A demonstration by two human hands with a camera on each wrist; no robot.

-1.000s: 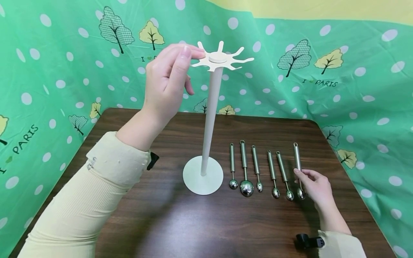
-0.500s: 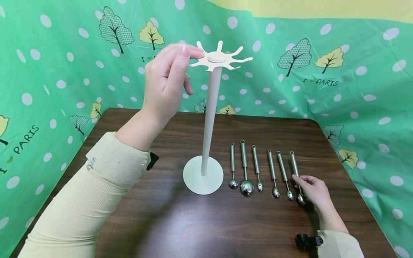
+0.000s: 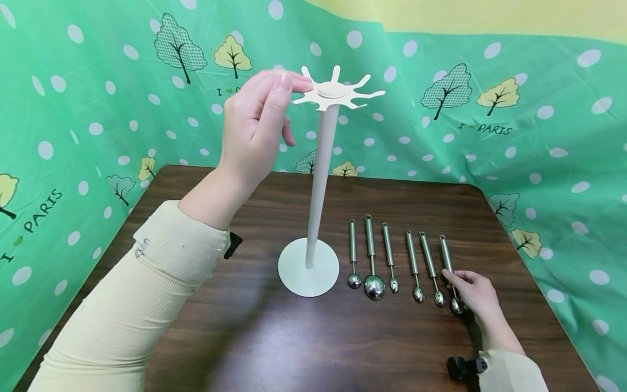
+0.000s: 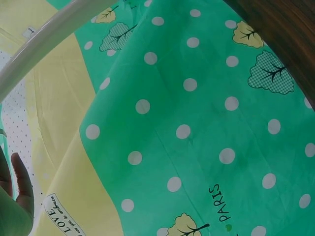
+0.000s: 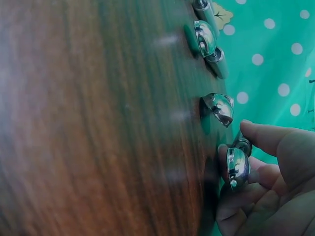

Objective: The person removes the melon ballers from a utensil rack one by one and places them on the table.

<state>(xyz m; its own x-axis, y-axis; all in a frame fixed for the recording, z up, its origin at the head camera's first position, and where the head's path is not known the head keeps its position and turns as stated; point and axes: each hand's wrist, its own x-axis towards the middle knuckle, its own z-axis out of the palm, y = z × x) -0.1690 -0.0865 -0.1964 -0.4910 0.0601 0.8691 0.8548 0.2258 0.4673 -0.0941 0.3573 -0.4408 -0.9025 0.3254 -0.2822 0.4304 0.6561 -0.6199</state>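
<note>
A white stand [image 3: 318, 179] with a round base [image 3: 308, 272] and a star-shaped hook disc [image 3: 338, 92] rises from the dark wooden table [image 3: 254, 337]. My left hand [image 3: 294, 90] pinches one prong of the disc at its left edge. Several steel scoops [image 3: 370, 256] lie in a row right of the base. My right hand [image 3: 453, 280] pinches the rightmost scoop [image 3: 446, 256] near its bowl, which lies on the table. In the right wrist view, thumb and fingers [image 5: 268, 140] close around that scoop's bowl [image 5: 237, 167]. The left wrist view shows the stand's pole [image 4: 44, 39] and a fingertip [image 4: 19, 177].
A green cloth [image 3: 539, 136] printed with dots and trees hangs behind and along both sides of the table. Two neighbouring scoop bowls [image 5: 219, 107] lie just beyond my right hand. Black wrist straps [image 3: 460, 367] show at both cuffs.
My right hand has slid the rightmost scoop a little toward me, its handle end swinging left, closer to the row. The left hand keeps its hold on the disc.
</note>
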